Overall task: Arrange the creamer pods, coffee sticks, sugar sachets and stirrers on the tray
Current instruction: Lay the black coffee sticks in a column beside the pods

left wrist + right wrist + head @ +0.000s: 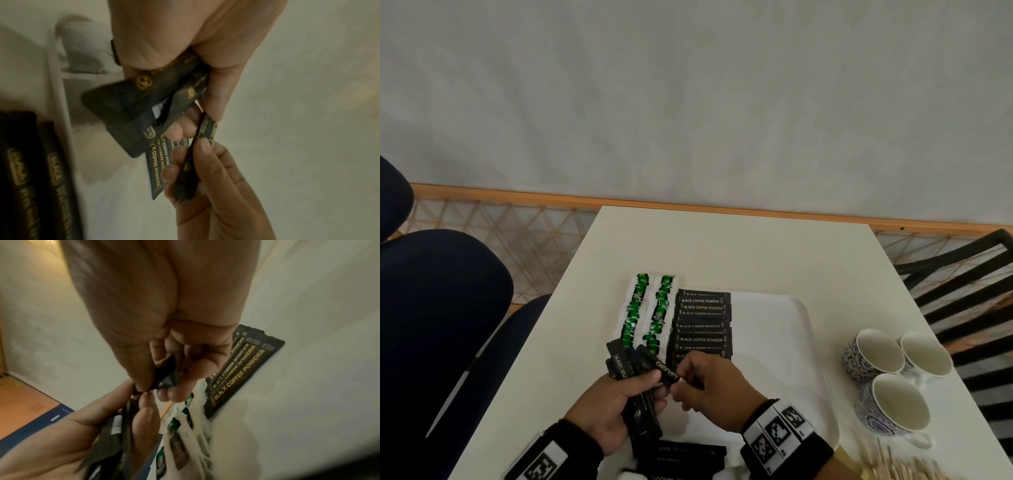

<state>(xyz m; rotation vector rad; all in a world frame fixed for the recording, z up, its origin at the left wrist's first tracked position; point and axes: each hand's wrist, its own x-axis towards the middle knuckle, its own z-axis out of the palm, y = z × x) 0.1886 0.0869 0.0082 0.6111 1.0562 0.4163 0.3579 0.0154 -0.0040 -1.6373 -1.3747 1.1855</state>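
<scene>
The left hand (610,406) is curling its fingers round a fanned bundle (635,383) of black coffee sticks, thumb pressing on top. The right hand (714,394) is pinching the end of one stick (667,371) from that bundle between thumb and fingertips (202,148), its other fingers tucked in. Both hands are hovering over the white tray (784,346) on the counter (722,246). Just beyond the right hand, a row (703,325) of black sticks is lying on the tray, green sachets (649,308) beside it.

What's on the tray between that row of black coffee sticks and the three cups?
Nothing: the head view shows bare white tray from the coffee sticks to its right rim, then bare table before the cups.
</scene>
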